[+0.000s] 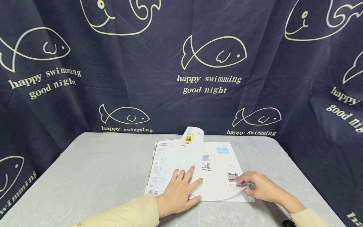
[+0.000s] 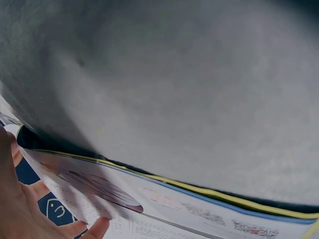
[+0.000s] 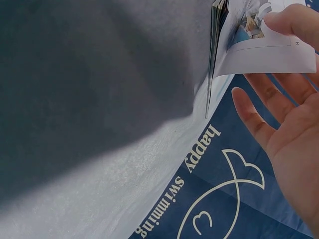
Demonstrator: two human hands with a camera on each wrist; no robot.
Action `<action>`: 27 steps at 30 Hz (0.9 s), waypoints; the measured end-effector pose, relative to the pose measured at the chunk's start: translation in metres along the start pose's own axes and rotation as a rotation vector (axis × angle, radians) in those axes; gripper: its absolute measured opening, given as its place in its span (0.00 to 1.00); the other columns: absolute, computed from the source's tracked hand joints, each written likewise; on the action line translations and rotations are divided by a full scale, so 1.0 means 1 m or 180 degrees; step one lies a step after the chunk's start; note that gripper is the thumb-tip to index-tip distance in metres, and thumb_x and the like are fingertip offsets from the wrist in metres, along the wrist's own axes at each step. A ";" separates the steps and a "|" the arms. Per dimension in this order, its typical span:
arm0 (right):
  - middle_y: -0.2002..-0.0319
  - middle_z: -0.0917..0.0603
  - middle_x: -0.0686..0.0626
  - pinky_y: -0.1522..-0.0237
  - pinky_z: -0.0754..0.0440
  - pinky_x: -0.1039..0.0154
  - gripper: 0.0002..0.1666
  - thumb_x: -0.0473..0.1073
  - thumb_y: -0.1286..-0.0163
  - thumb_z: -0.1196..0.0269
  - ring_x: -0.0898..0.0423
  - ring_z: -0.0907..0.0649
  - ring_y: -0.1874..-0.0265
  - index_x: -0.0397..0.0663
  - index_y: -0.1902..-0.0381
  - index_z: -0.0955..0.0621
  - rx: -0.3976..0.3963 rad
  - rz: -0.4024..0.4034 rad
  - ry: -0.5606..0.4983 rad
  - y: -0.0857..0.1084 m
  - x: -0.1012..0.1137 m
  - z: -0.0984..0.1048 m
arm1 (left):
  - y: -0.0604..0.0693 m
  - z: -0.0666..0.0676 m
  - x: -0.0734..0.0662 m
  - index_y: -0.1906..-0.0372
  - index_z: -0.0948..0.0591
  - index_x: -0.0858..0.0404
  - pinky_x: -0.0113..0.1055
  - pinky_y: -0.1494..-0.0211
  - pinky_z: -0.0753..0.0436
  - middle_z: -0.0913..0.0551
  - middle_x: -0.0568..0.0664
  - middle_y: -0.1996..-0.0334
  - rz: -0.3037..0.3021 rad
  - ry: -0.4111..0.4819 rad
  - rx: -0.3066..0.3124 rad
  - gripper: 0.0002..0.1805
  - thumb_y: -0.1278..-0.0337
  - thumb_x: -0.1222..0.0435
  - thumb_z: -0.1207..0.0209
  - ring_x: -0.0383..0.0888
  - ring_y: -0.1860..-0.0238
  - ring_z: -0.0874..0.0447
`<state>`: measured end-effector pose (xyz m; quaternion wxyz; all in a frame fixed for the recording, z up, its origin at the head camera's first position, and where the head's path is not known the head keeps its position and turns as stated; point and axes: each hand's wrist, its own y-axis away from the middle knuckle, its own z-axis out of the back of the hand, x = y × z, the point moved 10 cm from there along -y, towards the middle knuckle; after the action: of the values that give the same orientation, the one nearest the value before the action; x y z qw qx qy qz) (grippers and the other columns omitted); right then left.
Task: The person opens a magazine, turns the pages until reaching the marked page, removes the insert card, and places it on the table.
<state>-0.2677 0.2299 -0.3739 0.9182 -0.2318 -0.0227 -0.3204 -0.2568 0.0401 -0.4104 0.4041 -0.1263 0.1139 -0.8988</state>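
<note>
An open magazine (image 1: 215, 183) lies on the table, one page (image 1: 194, 138) standing curled up near its middle. The left hand (image 1: 177, 192) rests on the left-hand pages with its fingers spread; the left wrist view shows that hand (image 2: 20, 204) at the lower left beside the printed pages (image 2: 169, 209). At the lower right corner the right hand (image 1: 262, 187) pinches a lifted page between thumb and fingers. In the right wrist view the thumb of the right hand (image 3: 294, 119) lies over the page (image 3: 274, 55), with fingers behind it.
The magazine is on a grey table (image 1: 107, 170). A dark blue curtain (image 1: 158, 72) with fish drawings and lettering hangs behind the table and at both sides. A dark object (image 1: 288, 223) is at the right wrist, by the sleeve (image 1: 307, 218).
</note>
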 end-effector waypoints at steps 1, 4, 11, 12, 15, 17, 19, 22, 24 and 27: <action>0.69 0.18 0.61 0.64 0.27 0.65 0.20 0.32 0.65 0.31 0.64 0.21 0.68 0.56 0.70 0.19 -0.0002 -0.0012 0.0025 0.000 0.000 0.000 | 0.000 0.000 0.000 0.37 0.33 0.42 0.54 0.41 0.37 0.42 0.57 0.33 0.0000 0.0001 0.0006 0.31 0.43 0.37 0.60 0.52 0.46 0.32; 0.69 0.18 0.61 0.63 0.26 0.63 0.19 0.33 0.65 0.31 0.63 0.20 0.68 0.57 0.71 0.19 0.0014 -0.0070 0.0095 0.000 -0.002 0.000 | 0.000 0.000 0.000 0.38 0.32 0.43 0.54 0.40 0.38 0.43 0.57 0.32 -0.0017 0.0007 0.0023 0.30 0.43 0.37 0.60 0.54 0.40 0.35; 0.69 0.17 0.59 0.63 0.25 0.60 0.18 0.33 0.66 0.30 0.60 0.19 0.67 0.59 0.74 0.19 -0.0060 -0.0039 0.0112 -0.001 -0.001 0.004 | 0.000 0.000 -0.002 0.41 0.31 0.45 0.54 0.38 0.39 0.42 0.57 0.32 -0.0086 0.0007 0.0039 0.28 0.42 0.37 0.60 0.55 0.36 0.38; 0.69 0.17 0.59 0.63 0.25 0.60 0.18 0.33 0.66 0.30 0.60 0.19 0.67 0.60 0.75 0.19 -0.0079 -0.0017 0.0105 -0.002 -0.001 0.005 | 0.000 0.000 -0.002 0.41 0.31 0.45 0.54 0.38 0.39 0.42 0.57 0.32 -0.0092 0.0012 0.0048 0.28 0.42 0.37 0.60 0.55 0.36 0.38; 0.69 0.16 0.59 0.63 0.25 0.59 0.18 0.34 0.66 0.30 0.59 0.19 0.67 0.62 0.76 0.20 -0.0125 0.0028 0.0108 -0.002 0.000 0.007 | 0.001 -0.001 -0.002 0.42 0.31 0.47 0.53 0.38 0.39 0.41 0.56 0.33 -0.0103 0.0020 0.0060 0.29 0.42 0.38 0.61 0.55 0.36 0.37; 0.69 0.16 0.60 0.62 0.26 0.60 0.18 0.34 0.65 0.30 0.58 0.19 0.66 0.62 0.77 0.21 -0.0150 0.0053 0.0113 -0.002 0.001 0.008 | 0.001 -0.001 -0.003 0.42 0.30 0.49 0.53 0.38 0.38 0.39 0.56 0.34 -0.0111 0.0010 0.0067 0.29 0.41 0.38 0.61 0.55 0.36 0.37; 0.69 0.17 0.60 0.61 0.27 0.62 0.19 0.34 0.65 0.30 0.58 0.19 0.66 0.63 0.77 0.21 -0.0186 0.0073 0.0132 -0.002 0.001 0.009 | 0.001 -0.001 -0.003 0.42 0.30 0.50 0.52 0.38 0.38 0.38 0.56 0.34 -0.0116 0.0000 0.0076 0.30 0.41 0.38 0.61 0.54 0.37 0.36; 0.69 0.17 0.61 0.60 0.29 0.63 0.19 0.34 0.65 0.30 0.58 0.19 0.66 0.64 0.77 0.21 -0.0238 0.0100 0.0167 -0.003 0.003 0.010 | 0.002 -0.002 -0.003 0.42 0.31 0.52 0.52 0.38 0.38 0.36 0.56 0.36 -0.0115 0.0006 0.0104 0.30 0.41 0.38 0.61 0.53 0.37 0.35; 0.69 0.17 0.60 0.59 0.29 0.64 0.19 0.34 0.65 0.30 0.57 0.18 0.66 0.63 0.77 0.21 -0.0266 0.0110 0.0169 -0.004 0.004 0.012 | 0.001 -0.002 -0.003 0.42 0.31 0.52 0.52 0.38 0.38 0.35 0.56 0.36 -0.0110 0.0012 0.0121 0.31 0.41 0.38 0.61 0.53 0.38 0.35; 0.70 0.16 0.61 0.59 0.30 0.66 0.18 0.33 0.65 0.30 0.58 0.18 0.67 0.62 0.77 0.21 -0.0313 0.0105 0.0177 -0.005 0.005 0.014 | 0.001 -0.002 -0.003 0.43 0.31 0.52 0.51 0.39 0.38 0.34 0.55 0.37 -0.0102 0.0007 0.0143 0.31 0.42 0.38 0.61 0.53 0.39 0.33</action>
<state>-0.2656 0.2298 -0.3589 0.9111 -0.2679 0.0225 -0.3124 -0.2544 0.0421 -0.4135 0.3922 -0.1180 0.0921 -0.9076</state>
